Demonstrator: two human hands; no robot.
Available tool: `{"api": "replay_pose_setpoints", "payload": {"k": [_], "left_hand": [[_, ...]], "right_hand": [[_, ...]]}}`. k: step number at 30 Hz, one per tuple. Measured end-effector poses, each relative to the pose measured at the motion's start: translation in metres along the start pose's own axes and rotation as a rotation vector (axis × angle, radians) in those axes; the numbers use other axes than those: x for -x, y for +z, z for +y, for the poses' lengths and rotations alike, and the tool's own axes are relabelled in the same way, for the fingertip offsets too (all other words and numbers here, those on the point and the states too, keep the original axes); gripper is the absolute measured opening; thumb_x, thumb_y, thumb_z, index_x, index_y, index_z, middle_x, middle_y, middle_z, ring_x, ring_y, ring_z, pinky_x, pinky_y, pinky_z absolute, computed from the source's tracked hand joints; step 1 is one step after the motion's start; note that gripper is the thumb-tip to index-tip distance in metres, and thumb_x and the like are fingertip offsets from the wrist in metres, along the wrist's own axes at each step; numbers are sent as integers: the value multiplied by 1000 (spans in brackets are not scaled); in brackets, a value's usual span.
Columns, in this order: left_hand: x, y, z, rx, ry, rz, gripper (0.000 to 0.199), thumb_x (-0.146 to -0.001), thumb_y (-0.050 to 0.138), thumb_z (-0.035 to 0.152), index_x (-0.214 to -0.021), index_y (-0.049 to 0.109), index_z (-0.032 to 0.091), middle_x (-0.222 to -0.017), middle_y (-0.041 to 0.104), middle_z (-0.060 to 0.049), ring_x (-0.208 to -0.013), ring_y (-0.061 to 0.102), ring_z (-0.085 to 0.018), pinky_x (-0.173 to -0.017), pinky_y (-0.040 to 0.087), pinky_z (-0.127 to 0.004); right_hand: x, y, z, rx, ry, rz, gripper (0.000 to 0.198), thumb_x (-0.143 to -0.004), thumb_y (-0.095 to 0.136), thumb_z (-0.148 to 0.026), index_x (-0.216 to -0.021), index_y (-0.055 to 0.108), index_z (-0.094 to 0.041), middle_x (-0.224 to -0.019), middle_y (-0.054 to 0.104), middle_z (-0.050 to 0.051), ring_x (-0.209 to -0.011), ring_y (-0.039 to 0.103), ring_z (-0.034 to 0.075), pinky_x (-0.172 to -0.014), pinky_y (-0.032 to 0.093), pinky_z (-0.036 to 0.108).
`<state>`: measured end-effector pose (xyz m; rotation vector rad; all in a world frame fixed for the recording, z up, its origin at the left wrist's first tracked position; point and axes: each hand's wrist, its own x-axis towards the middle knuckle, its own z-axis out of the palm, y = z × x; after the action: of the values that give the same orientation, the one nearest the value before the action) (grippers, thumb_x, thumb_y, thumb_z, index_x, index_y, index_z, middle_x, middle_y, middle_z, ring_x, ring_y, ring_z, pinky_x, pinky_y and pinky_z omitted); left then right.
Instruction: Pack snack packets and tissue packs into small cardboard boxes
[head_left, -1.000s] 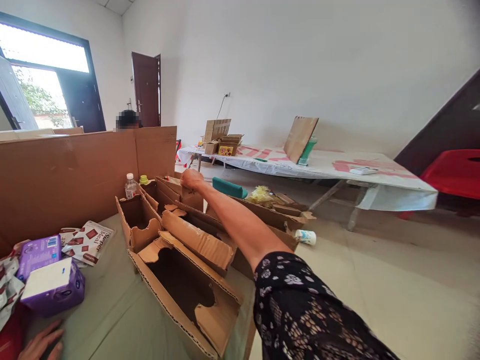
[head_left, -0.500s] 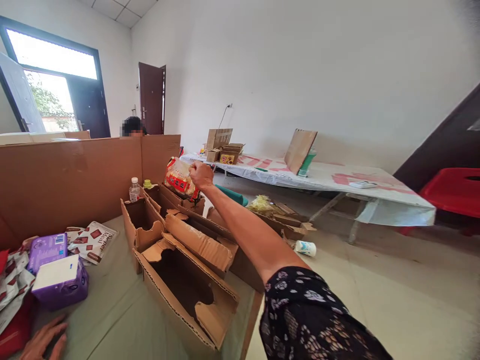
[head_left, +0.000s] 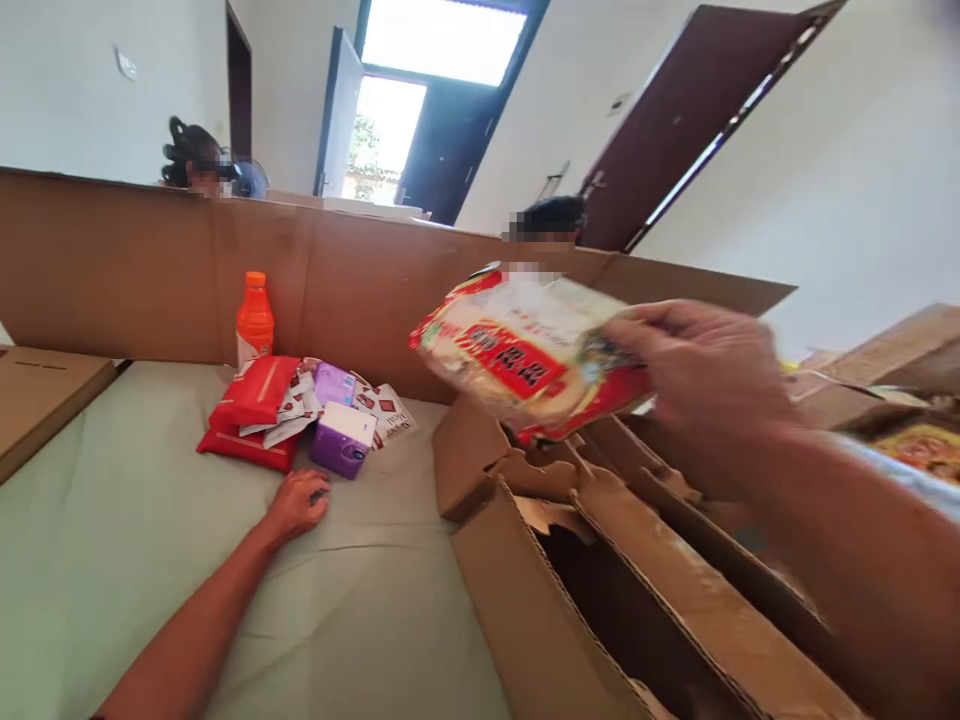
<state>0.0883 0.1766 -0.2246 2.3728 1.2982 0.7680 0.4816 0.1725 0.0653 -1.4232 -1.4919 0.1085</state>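
The right hand [head_left: 701,365] is clamping its grip on the red-and-clear packet [head_left: 517,350] above the cardboard boxes [head_left: 540,610] along the table's [head_left: 390,600] right edge; the left hand [head_left: 298,503], thumb and fingers apart, is resting near the purple pack [head_left: 341,442].

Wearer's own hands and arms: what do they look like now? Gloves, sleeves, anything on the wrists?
Left hand and right hand: no gloves. Left forearm and right forearm are uncovered for nearly all that shows; no watch or band visible. Right side is blurred, so small details can't be told.
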Motion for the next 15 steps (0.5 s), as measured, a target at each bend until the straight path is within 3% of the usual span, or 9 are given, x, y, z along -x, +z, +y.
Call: {"api": "replay_pose_setpoints", "payload": {"k": [4, 7, 9, 12, 15], "left_hand": [[2, 2, 3, 27, 6, 4, 32, -98, 63, 39, -122, 63, 18, -126, 65, -10, -110, 65, -23, -95, 56, -46], [2, 4, 1, 52, 5, 7, 32, -98, 63, 39, -122, 63, 18, -126, 64, -10, -110, 65, -23, -95, 56, -47], [1, 6, -2, 65, -2, 13, 32, -98, 63, 38, -122, 63, 18, -127, 64, -10, -110, 65, -23, -96, 56, -47], [-3, 6, -6, 78, -7, 23, 32, -97, 63, 39, -121, 63, 18, -126, 65, -10, -110, 65, -23, -96, 56, -47], [-5, 2, -9, 94, 11, 24, 29, -98, 62, 39, -118, 65, 18, -123, 66, -9, -108, 65, -22, -95, 56, -45]], "right_hand": [[-1, 106, -46, -259, 140, -149, 33, -84, 64, -59, -95, 67, -28, -91, 74, 7, -89, 74, 29, -76, 63, 49], [6, 179, -71, -244, 195, -262, 32, -92, 56, -51, -102, 66, -22, -88, 74, 9, -86, 74, 26, -71, 63, 41], [17, 213, -78, -206, 247, -363, 28, -95, 55, -43, -98, 67, -18, -82, 73, 8, -79, 73, 23, -70, 61, 38], [37, 230, -76, -148, 313, -513, 17, -92, 61, -30, -85, 68, -16, -73, 73, 6, -71, 72, 21, -64, 58, 33], [41, 200, -68, -112, 328, -508, 8, -87, 65, -21, -81, 70, -18, -78, 76, 5, -78, 73, 21, -65, 56, 28]]}}
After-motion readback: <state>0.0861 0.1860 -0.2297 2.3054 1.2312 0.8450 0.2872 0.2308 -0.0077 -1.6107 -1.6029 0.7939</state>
